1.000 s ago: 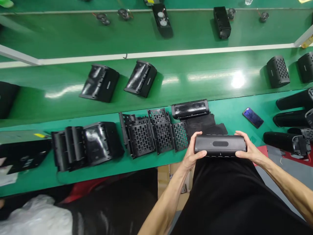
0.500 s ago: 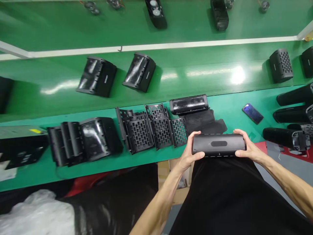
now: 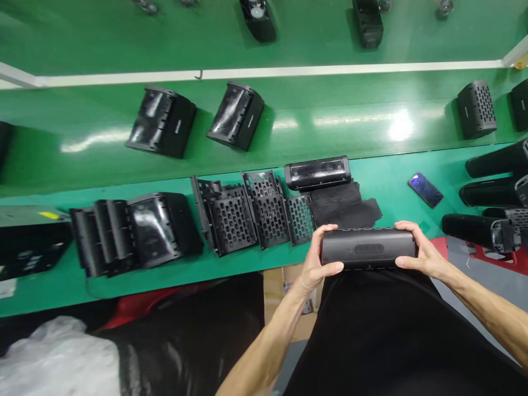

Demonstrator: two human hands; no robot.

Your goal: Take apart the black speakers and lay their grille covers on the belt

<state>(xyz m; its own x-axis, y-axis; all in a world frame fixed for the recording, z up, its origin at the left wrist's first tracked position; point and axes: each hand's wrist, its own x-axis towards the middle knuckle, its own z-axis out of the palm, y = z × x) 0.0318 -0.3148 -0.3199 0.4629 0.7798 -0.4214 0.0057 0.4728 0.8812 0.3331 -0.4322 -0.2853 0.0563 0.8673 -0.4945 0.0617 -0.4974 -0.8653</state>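
A long black speaker housing [image 3: 368, 248] with an oval recess on its face is held level at the bench edge, over my lap. My left hand [image 3: 319, 261] grips its left end, thumb on the front and fingers behind. At the other end, my right hand [image 3: 421, 250] holds it the same way. Just beyond lie thin black sheets [image 3: 342, 203], partly beneath another black speaker body [image 3: 317, 174]. Left of these stand perforated black grilles [image 3: 235, 220], close to my left hand.
Curved black panels [image 3: 109, 236] and a larger speaker shell [image 3: 159, 228] occupy the bench's left. A phone [image 3: 425, 190] lies right, near several black cylindrical housings [image 3: 474, 231]. Two boxy speakers [image 3: 163, 121] stand farther back. Clear plastic wrap [image 3: 58, 357] fills the lower left corner.
The view has shifted slightly. Both hands keep their hold on the speaker housing, which sits a touch lower in the picture, its front tilted a little differently.
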